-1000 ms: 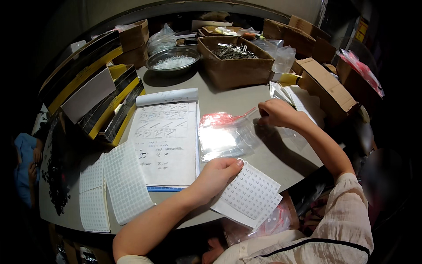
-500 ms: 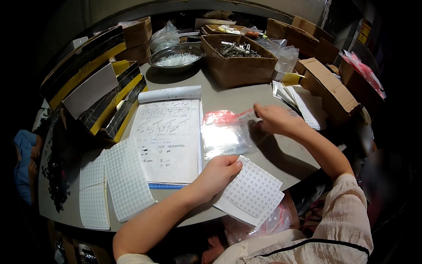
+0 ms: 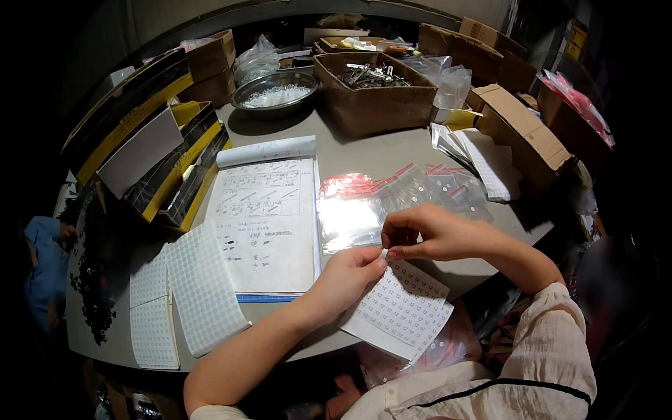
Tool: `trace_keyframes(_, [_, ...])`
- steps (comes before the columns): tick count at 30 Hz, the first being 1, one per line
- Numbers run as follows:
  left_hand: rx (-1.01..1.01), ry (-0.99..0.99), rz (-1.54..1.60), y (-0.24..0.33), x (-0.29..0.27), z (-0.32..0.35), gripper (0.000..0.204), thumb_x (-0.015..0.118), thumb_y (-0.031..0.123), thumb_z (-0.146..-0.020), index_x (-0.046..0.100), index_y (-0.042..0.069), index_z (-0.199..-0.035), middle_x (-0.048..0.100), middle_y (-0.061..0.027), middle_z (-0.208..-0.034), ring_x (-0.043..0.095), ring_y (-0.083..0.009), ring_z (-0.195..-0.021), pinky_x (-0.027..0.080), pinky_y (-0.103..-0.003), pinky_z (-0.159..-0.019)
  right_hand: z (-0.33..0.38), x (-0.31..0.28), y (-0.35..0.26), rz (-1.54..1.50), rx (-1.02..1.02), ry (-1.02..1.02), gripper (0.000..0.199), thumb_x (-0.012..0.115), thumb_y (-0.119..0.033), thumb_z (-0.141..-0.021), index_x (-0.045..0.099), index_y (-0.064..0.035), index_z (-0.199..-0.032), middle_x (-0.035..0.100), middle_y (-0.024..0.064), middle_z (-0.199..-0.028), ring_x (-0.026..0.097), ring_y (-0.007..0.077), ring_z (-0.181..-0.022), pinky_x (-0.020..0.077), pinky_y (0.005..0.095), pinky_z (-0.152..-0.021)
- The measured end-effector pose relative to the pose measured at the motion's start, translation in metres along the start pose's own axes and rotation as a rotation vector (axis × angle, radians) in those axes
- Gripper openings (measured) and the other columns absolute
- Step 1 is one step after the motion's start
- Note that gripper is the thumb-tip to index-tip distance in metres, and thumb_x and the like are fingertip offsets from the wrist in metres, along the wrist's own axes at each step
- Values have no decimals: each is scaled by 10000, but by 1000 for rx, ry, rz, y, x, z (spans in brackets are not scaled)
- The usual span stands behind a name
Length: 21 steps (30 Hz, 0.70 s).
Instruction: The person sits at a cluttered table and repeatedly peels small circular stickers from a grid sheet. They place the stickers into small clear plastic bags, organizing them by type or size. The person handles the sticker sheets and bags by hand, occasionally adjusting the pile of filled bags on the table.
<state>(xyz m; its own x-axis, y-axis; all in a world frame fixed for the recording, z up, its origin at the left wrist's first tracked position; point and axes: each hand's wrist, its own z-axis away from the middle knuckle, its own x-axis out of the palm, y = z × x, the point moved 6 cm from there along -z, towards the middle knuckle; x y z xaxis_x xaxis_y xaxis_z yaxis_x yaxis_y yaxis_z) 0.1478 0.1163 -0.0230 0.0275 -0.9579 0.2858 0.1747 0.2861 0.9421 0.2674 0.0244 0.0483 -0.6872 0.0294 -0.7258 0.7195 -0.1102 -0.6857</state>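
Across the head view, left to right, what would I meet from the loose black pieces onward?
Loose black pieces → folded sticker sheet → long sheet of round stickers → handwritten notepad → left hand → right hand → pink plastic packaging.

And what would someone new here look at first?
Probably the bright glare on the clear bags in the middle, just right of the pad. Next, the white sheets in the left grip below them, with the right grip at their top corner. At the back, the brown box of metal pieces stands out too.
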Motion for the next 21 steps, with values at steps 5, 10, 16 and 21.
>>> trace_keyframes(5, [-25, 17, 1, 3, 1, 0, 204, 596, 146, -991, 712, -17, -1031, 666, -10, -898, 581, -69, -801, 473, -227, -720, 19, 11, -28, 463, -328, 277, 178, 730, -21, -859, 647, -21, -1017, 612, 103, -909, 611, 295, -798, 526, 378, -686])
trace_keyframes(10, [-44, 26, 87, 7, 5, 4, 196, 591, 147, -984, 699, -13, -950, 658, -11, -863, 584, -73, -770, 467, -226, -689, 29, 4, -26, 345, -395, 280, 183, 733, -29, -845, 644, -24, -1005, 621, 105, -899, 619, 270, -783, 516, 362, -691])
trace_keyframes(16, [-106, -10, -130, 10, 4, 2, 253, 512, 123, -1063, 678, -62, -1109, 713, -100, -1008, 668, -149, -898, 538, -309, -825, -20, -58, 49, 337, 65, 104, 208, 728, -130, -855, 632, 5, -981, 645, 132, -837, 641, 273, -765, 501, 357, -693])
trace_keyframes(21, [-79, -12, 0, -1, 1, 0, 252, 523, 130, -1057, 681, -64, -1085, 710, -86, -981, 655, -140, -874, 530, -304, -813, -42, -43, 60, 492, 123, -34, 204, 706, -149, -860, 657, 0, -991, 690, 175, -892, 672, 336, -816, 520, 424, -736])
